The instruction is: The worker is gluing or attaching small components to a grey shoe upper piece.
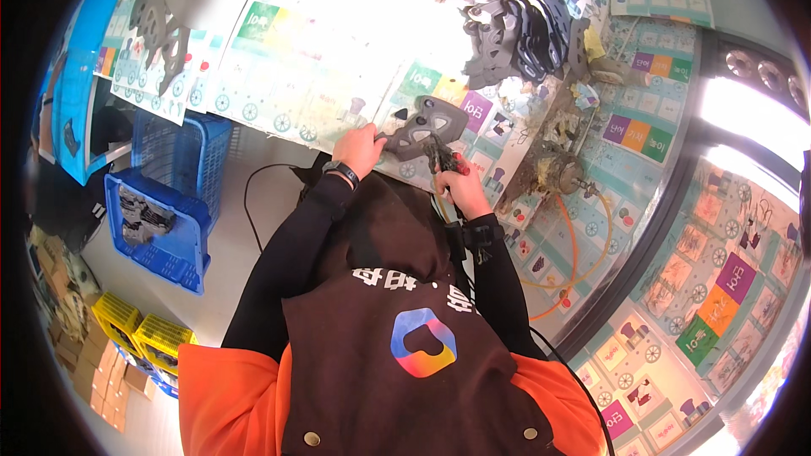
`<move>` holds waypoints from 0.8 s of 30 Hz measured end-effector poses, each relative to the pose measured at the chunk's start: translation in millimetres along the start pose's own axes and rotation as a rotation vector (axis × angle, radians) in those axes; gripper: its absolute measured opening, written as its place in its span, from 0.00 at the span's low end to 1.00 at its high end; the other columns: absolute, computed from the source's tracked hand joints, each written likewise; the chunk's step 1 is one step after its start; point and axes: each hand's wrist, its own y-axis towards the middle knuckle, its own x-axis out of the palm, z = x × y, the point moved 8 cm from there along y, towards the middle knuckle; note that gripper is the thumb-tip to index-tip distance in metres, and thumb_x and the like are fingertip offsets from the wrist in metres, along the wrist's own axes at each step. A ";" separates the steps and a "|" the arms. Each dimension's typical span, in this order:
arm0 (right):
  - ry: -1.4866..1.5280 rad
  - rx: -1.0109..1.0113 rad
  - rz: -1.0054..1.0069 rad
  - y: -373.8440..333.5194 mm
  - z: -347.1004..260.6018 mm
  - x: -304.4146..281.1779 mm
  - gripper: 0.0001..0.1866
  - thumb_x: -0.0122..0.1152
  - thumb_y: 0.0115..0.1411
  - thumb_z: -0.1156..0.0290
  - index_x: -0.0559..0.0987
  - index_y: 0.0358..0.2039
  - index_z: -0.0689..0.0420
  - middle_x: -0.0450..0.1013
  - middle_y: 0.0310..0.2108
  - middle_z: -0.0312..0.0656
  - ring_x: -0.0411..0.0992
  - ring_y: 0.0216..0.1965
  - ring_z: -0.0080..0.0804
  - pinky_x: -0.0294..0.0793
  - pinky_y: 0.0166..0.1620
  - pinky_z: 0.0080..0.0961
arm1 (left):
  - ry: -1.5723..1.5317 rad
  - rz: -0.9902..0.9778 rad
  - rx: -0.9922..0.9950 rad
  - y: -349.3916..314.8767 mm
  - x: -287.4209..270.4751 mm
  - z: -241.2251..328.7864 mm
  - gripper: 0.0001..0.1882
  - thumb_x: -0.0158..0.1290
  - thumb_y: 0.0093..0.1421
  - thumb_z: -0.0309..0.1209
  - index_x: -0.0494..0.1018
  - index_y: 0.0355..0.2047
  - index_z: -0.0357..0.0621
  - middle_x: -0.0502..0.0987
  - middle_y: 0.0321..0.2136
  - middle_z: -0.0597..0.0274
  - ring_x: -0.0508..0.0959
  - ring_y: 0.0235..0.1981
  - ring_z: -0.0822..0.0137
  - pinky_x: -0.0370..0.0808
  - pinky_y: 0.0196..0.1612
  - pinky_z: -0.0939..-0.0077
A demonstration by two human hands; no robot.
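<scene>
Currently held part: a dark grey piece [449, 121], flat and plate-like, with a matt face
Outline of the part: broad and rounded at its upper right, narrowing to a slimmer arm at the lower left
Openings in the part: several cut through it, with pale sheet showing through some, and a small dark round spot near the top edge
Place of the part: over the near edge of the worktable [287, 59], which is covered in colourful printed sheets, in front of the person
Left hand [359, 150]: gripping the slim left end of the part, fingers curled on it
Right hand [463, 183]: closed around a dark tool with red on it [443, 157]; its tip is at the part's lower edge, though whether the two touch I cannot tell
Similar pieces: a heaped pile of grey parts [515, 38] beyond, to the right, and a few loose grey parts [173, 59] at the far left
Right side of table: a grimy round fixture [562, 173] with an orange hose [574, 236] near it
Floor at left: a blue crate [156, 241] with dark pieces inside
</scene>
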 end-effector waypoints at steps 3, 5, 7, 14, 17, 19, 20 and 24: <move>0.011 0.001 0.001 -1.0 5.4 -1.9 0.10 0.54 0.49 0.79 0.74 0.34 0.59 0.68 0.19 0.34 0.61 0.16 0.20 0.52 0.19 0.20 | -0.007 0.045 0.010 0.1 -1.1 -0.1 0.14 0.59 0.60 0.39 0.73 0.30 0.40 0.78 0.24 0.47 0.78 0.30 0.44 0.73 0.33 0.51; 0.021 0.003 0.009 -0.9 6.0 -3.2 0.10 0.54 0.49 0.79 0.74 0.34 0.59 0.68 0.19 0.34 0.61 0.16 0.20 0.52 0.19 0.20 | -0.011 0.044 0.016 0.2 -1.4 1.1 0.14 0.59 0.60 0.39 0.73 0.30 0.40 0.78 0.24 0.47 0.79 0.30 0.44 0.73 0.33 0.51; 0.008 0.013 0.008 -0.9 4.7 -2.1 0.10 0.54 0.50 0.79 0.74 0.34 0.59 0.68 0.19 0.34 0.61 0.15 0.20 0.53 0.19 0.20 | -0.007 0.048 0.016 0.1 -1.3 1.6 0.14 0.59 0.60 0.39 0.73 0.30 0.40 0.78 0.24 0.47 0.79 0.30 0.44 0.73 0.33 0.51; -0.012 0.015 -0.022 -1.4 -1.2 8.3 0.11 0.55 0.50 0.78 0.75 0.36 0.60 0.69 0.20 0.34 0.63 0.17 0.20 0.56 0.20 0.20 | -0.010 0.037 0.003 -2.8 2.8 1.2 0.14 0.59 0.61 0.39 0.73 0.30 0.40 0.79 0.24 0.48 0.79 0.30 0.44 0.73 0.33 0.52; -0.017 -0.036 -0.027 0.2 -3.5 10.8 0.10 0.55 0.51 0.79 0.74 0.36 0.61 0.70 0.20 0.34 0.61 0.15 0.17 0.52 0.17 0.17 | -0.009 0.039 0.003 -3.2 5.1 2.7 0.14 0.59 0.61 0.39 0.73 0.30 0.40 0.79 0.24 0.47 0.79 0.30 0.44 0.73 0.33 0.52; -0.001 -0.073 -0.041 0.5 -6.3 13.1 0.10 0.55 0.51 0.78 0.74 0.36 0.61 0.70 0.20 0.35 0.60 0.14 0.18 0.53 0.17 0.17 | -0.011 0.039 0.009 -2.3 6.6 2.1 0.14 0.59 0.61 0.39 0.73 0.30 0.40 0.79 0.24 0.48 0.79 0.31 0.44 0.73 0.34 0.52; -0.002 -0.072 -0.041 1.1 -5.9 13.6 0.10 0.55 0.51 0.78 0.74 0.36 0.61 0.70 0.20 0.35 0.60 0.14 0.18 0.53 0.17 0.17 | -0.011 0.040 0.017 -1.5 7.2 1.8 0.14 0.59 0.61 0.39 0.73 0.30 0.41 0.78 0.24 0.48 0.79 0.31 0.44 0.73 0.34 0.52; -0.047 -0.049 -0.055 7.2 0.1 13.7 0.11 0.55 0.50 0.79 0.74 0.36 0.61 0.70 0.20 0.35 0.59 0.13 0.19 0.52 0.17 0.19 | -0.020 0.033 0.015 3.8 7.3 -0.6 0.13 0.59 0.61 0.39 0.73 0.30 0.41 0.78 0.24 0.48 0.78 0.30 0.44 0.73 0.34 0.52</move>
